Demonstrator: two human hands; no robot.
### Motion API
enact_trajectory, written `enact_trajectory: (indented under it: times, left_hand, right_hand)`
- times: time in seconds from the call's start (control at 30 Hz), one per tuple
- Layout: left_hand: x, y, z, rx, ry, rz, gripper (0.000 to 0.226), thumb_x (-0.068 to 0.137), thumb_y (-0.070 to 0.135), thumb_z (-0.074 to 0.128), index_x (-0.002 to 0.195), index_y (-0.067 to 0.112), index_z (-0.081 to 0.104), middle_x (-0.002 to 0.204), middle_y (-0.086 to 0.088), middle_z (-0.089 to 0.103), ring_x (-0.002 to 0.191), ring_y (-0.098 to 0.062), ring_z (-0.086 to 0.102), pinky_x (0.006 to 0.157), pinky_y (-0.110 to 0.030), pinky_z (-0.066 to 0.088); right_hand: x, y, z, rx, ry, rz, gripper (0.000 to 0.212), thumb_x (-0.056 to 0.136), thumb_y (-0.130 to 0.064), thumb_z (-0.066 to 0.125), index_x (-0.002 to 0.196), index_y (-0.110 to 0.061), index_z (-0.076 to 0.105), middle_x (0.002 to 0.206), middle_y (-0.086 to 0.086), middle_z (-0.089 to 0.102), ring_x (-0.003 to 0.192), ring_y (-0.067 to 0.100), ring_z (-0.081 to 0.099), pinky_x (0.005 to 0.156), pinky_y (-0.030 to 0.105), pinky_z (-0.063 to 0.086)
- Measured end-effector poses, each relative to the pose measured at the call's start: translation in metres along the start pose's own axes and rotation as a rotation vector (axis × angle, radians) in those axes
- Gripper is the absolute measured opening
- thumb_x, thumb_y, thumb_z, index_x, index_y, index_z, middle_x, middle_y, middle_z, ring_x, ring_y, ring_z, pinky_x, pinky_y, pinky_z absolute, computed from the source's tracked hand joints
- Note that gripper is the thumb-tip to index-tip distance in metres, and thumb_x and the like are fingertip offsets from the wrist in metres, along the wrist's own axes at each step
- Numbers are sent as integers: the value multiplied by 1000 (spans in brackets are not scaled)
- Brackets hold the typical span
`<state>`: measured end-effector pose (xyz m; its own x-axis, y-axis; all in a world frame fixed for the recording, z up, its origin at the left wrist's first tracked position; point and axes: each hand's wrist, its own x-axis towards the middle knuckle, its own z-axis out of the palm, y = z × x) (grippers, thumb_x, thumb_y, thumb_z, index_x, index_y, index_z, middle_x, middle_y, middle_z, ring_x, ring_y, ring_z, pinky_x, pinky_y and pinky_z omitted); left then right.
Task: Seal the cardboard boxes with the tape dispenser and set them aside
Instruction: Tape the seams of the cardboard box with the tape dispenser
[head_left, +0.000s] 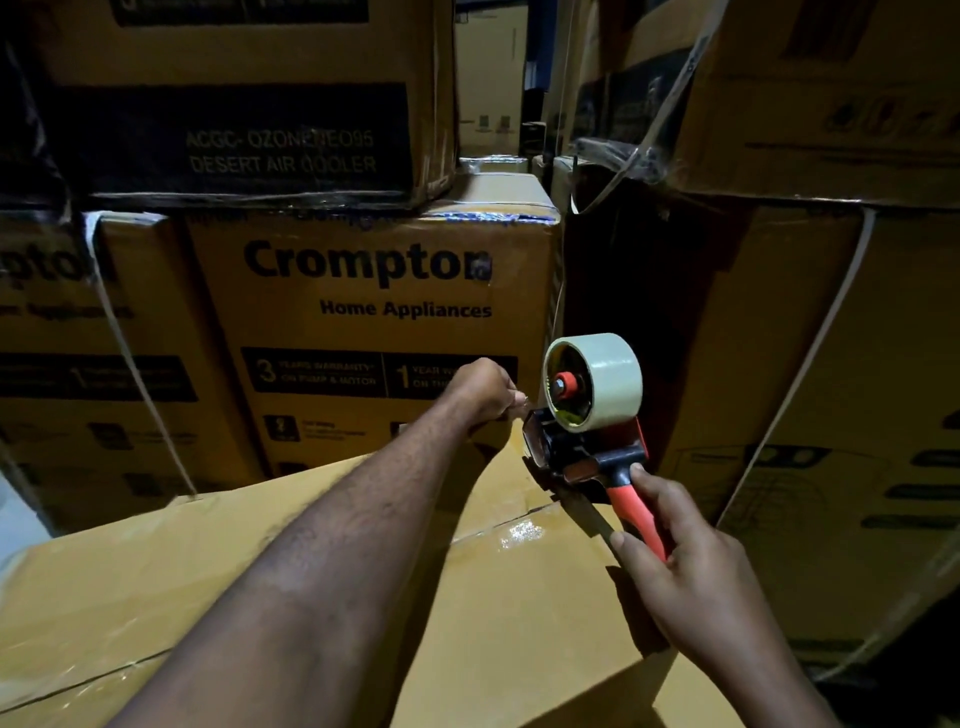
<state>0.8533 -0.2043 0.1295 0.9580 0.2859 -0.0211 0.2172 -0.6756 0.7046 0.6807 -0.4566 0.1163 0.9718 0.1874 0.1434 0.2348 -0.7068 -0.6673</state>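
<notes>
Head view: right hand (696, 577) grips tape dispenser (582, 447); curled left hand (485, 389) pinches tape (615, 374) at box (260, 561) edge.

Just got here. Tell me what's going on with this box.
A person is taping the cardboard box in front of them. The right hand grips the red handle of the tape dispenser, whose head sits at the box's far edge. The left hand reaches to that edge beside it, fingers curled; what they hold is hidden. A glossy tape strip lies along the seam. Stacked Crompton boxes stand behind.
</notes>
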Motion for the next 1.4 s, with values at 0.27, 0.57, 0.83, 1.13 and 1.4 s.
enact_trajectory:
  times: [0.27, 0.57, 0.83, 1.13, 1.4]
  left_hand:
    - [19, -18, 8, 89, -10, 6, 18, 89, 36, 77, 94, 18, 77, 90, 4, 74, 85, -10, 68, 79, -32, 59]
    - [30, -26, 18, 33, -56, -48, 18, 93, 33, 73, 97, 16, 76, 98, 0, 73, 94, -17, 67, 89, -38, 58]
    - [21, -28, 25, 200, 140, 49, 24, 93, 40, 70, 105, 22, 58, 100, 4, 61, 88, -14, 62, 77, -37, 56]
    - [29, -19, 35, 309, -336, 125, 23, 90, 38, 73, 75, 21, 66, 90, 1, 68, 84, -16, 61, 78, -33, 51]
    - [24, -17, 46, 397, -282, 75, 31, 90, 52, 66, 78, 23, 67, 86, 4, 67, 71, -10, 61, 53, -26, 41]
  right_hand:
    - [18, -2, 10, -43, -25, 46, 66, 96, -43, 60, 150, -49, 23, 118, -1, 60, 84, 9, 60, 65, 21, 51]
    - [18, -6, 12, -73, -21, 38, 67, 97, -41, 60, 151, -47, 22, 129, 0, 58, 98, 13, 61, 82, 32, 59]
    - [21, -5, 9, -60, -26, 59, 64, 97, -40, 61, 149, -48, 23, 135, 3, 58, 98, 15, 59, 84, 34, 58]
    - [40, -7, -18, -48, -123, 80, 59, 96, -34, 63, 144, -48, 31, 114, -6, 56, 78, 10, 66, 62, 27, 57]
    - [38, 6, -30, -22, -178, 94, 60, 95, -32, 66, 142, -46, 32, 109, -5, 53, 73, 15, 70, 61, 28, 61]
